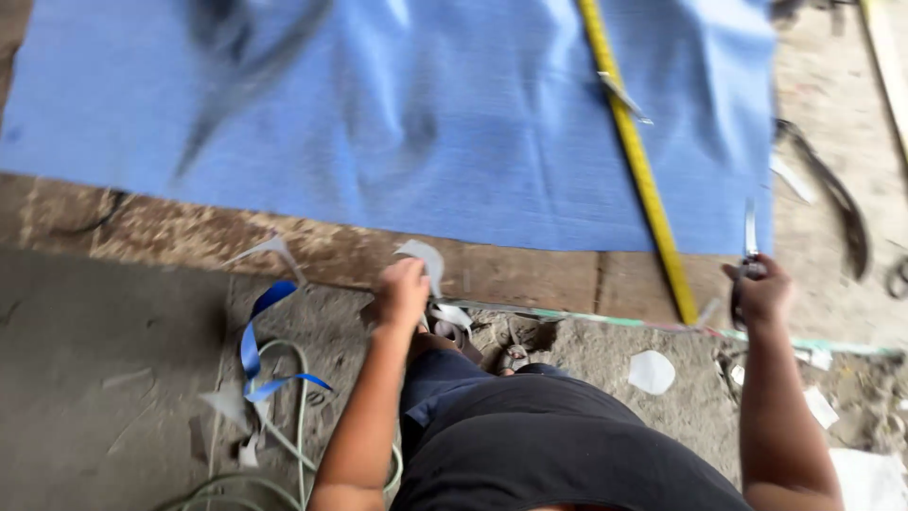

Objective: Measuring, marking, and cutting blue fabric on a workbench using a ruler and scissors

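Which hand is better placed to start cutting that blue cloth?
Probably the right hand: it grips the scissors, blades at the blue cloth edge. The left hand holds a grey scrap.

From my seat the feed looks evenly lit by soft daylight, with no hard glare. Motion blur smears most of it, worst toward twelve o'clock, where the blue cloth [407, 114] shows streaky dark shadows at eleven. The yellow tape measure [638, 161] at one o'clock stays readable. Edges at three o'clock look soft and smeared; nothing is crisp.
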